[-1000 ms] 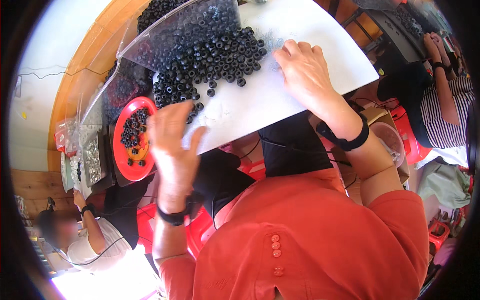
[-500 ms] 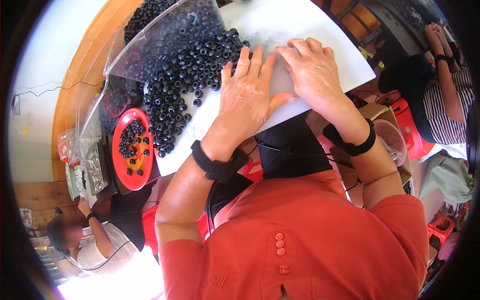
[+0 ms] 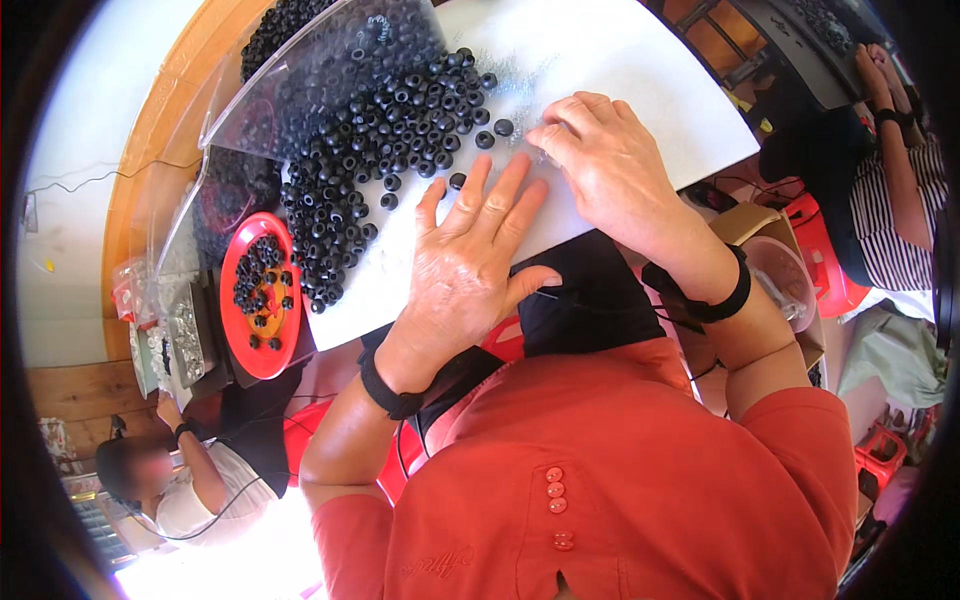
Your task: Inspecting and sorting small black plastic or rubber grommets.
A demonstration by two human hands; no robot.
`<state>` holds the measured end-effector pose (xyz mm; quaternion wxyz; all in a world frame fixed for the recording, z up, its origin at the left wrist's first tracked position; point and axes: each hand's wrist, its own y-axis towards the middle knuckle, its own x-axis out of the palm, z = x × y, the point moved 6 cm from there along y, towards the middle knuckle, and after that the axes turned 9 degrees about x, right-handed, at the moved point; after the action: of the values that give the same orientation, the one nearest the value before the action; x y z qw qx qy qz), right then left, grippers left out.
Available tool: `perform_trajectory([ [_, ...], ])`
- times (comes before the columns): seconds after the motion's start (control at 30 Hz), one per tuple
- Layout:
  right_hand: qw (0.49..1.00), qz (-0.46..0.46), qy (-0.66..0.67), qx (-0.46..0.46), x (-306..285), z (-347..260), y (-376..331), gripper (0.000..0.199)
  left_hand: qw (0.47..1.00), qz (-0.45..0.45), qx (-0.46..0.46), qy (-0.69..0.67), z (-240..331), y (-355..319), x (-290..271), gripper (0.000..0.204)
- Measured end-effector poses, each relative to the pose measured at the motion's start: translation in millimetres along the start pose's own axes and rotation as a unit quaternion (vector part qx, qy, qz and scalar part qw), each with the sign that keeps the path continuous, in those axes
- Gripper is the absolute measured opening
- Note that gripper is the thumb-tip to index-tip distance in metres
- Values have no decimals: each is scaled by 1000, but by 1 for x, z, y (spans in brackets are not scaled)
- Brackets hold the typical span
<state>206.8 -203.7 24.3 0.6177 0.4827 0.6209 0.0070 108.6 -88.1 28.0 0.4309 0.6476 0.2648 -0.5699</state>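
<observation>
Plainly, a heap of black beads (image 3: 330,205) with round holes is spread over the left part of the white table (image 3: 690,110), some of it seen through a clear plastic panel (image 3: 345,70); to the right of the heap, near the table's front edge, the left grip (image 3: 462,255) is held with the back of the hand turned up, its fingers spread apart and its thumb stretched to the right; a loose bead (image 3: 457,181) is seen just beside those fingers; whether the table is touched by them cannot be told. By the right grip (image 3: 608,165), the fingers are bent and turned down toward the tabletop; whether they are closed on anything cannot be told, since their undersides are hidden; two more beads are seen just left of it; black beads are also held in a red plate (image 3: 237,325), left of the heap; a black band (image 3: 730,298) is worn on each wrist.
</observation>
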Motion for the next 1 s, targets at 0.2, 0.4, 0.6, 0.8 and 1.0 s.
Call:
perform_trajectory([
  [0.2,1000,2,12,0,1,-5,-1,23,1000,11,-18,1,-8,-22,-8,79],
  [0.4,999,-3,-4,37,-3,2,2,23,998,40,-54,-21,-24,-43,-21,74],
  [0.6,998,47,31,-5,-12,-22,9,20,978,167,-92,-82,-36,-60,-32,49],
  [0.8,998,17,45,-33,7,-64,20,11,955,245,-154,-70,-43,-75,-34,32],
  [1.0,998,-42,-25,-35,38,-95,31,7,951,259,-169,-12,-41,-89,-34,30],
])
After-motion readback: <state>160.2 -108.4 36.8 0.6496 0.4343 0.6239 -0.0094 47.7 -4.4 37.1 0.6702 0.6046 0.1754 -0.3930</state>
